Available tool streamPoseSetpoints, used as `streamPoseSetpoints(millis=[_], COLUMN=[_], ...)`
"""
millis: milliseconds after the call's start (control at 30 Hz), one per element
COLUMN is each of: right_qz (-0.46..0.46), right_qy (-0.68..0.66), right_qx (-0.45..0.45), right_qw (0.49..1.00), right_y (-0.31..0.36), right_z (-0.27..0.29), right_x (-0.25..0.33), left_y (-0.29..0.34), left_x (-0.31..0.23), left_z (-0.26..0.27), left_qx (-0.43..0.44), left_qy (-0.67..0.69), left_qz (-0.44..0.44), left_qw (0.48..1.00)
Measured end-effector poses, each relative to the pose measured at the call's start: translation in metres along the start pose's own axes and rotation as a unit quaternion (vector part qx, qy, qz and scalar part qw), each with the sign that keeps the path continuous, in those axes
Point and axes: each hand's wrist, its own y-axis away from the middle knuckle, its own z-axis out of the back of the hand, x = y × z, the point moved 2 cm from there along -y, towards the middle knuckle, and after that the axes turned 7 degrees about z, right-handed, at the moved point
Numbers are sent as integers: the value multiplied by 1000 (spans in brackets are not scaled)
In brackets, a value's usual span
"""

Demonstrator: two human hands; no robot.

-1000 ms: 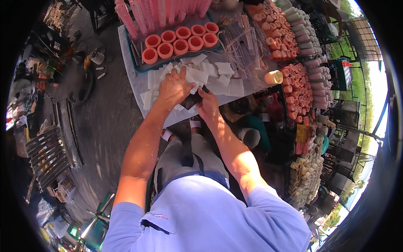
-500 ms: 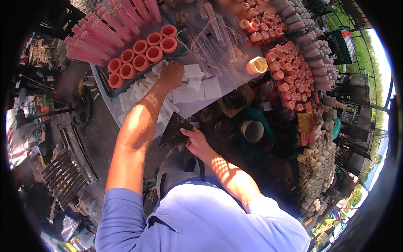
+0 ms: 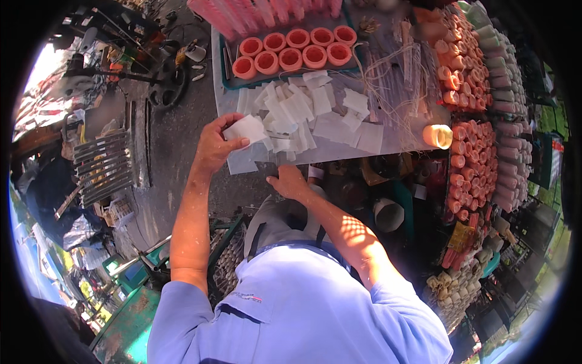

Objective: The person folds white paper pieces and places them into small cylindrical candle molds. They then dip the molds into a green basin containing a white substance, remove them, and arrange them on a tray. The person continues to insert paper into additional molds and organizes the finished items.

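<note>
The left hand [image 3: 213, 144] is curled up, with its thumb and fingers pinched on one white piece [image 3: 245, 128], held at the near left side of the pile. The right hand [image 3: 290, 182] looks closed on a dark flat piece [image 3: 265, 168] by the near edge; I can't see all its fingers. It looks like the step now is handling one white piece by itself. The next move seems to call for a soft, steady grip on it. Just beyond the hands, more loose white pieces [image 3: 297, 109] lie in a messy heap on the worktop [image 3: 403, 141]. They overlap, so a bump could push them about. Behind the heap, a tray [image 3: 233, 85] holds two rows of orange cups [image 3: 290, 67], with tall pink things [image 3: 260, 18] at the back. Thin strings [image 3: 388, 79] lie tangled to the right and could catch a hand. A yellow cup [image 3: 434, 136] sits near the right corner, and orange stacks [image 3: 464, 170] stand past it.
</note>
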Motion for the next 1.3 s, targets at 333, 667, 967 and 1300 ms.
streamPoseSetpoints(millis=[333,667,967,1300], right_qz=[2,77,106,146], right_qy=[179,278,370,415], right_qx=[-56,-22,-15,12], right_qw=[982,957,923,898], right_y=[-32,-55,-73,-83], right_z=[30,-22,-36,-39], right_x=[23,87,91,90], left_y=[42,49,41,29], left_x=[207,234,261,252], left_z=[10,7,8,7], left_qx=[-349,-402,-406,-383], left_qy=[-181,149,44,83], left_qz=[50,146,84,71], left_qw=[918,891,909,917])
